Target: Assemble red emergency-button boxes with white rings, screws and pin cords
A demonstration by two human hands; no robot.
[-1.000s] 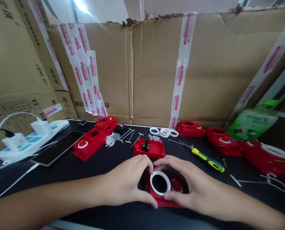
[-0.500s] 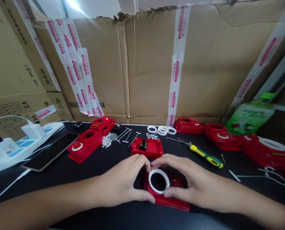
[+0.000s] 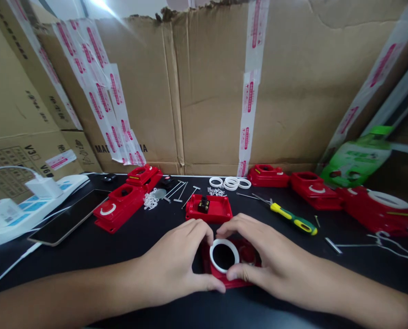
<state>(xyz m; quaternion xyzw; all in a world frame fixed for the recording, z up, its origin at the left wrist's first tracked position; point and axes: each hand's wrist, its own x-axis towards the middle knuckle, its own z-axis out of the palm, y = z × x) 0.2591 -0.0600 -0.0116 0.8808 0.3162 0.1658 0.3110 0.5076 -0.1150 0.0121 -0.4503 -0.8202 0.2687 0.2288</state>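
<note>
In front of me a red plastic housing [image 3: 237,284] lies on the black table, its right part covered by my right hand. A white ring [image 3: 212,257] surrounds the dark round opening on its top. My left hand [image 3: 178,262] curves around the housing's left side, thumb along the near edge and bent fingertips by the ring's far rim. From the other side my right hand [image 3: 270,258] spans the ring, its thumb on the near right rim and its fingers arched over the far side. Just beyond is an open red box [image 3: 221,208] with a black switch block [image 3: 204,205] inside.
White rings [image 3: 231,183] and small screws [image 3: 217,192] lie farther back. Right are a yellow-green screwdriver [image 3: 293,218], red housings [image 3: 316,192] and a green bottle [image 3: 359,157]. Left are more housings [image 3: 116,208], a phone [image 3: 71,217] and a power strip [image 3: 32,205]. Cardboard [image 3: 210,100] walls the back.
My hands stay around the housing and ring. The right thumb and the ring have shifted slightly left and up in view, and the camera has moved a little.
</note>
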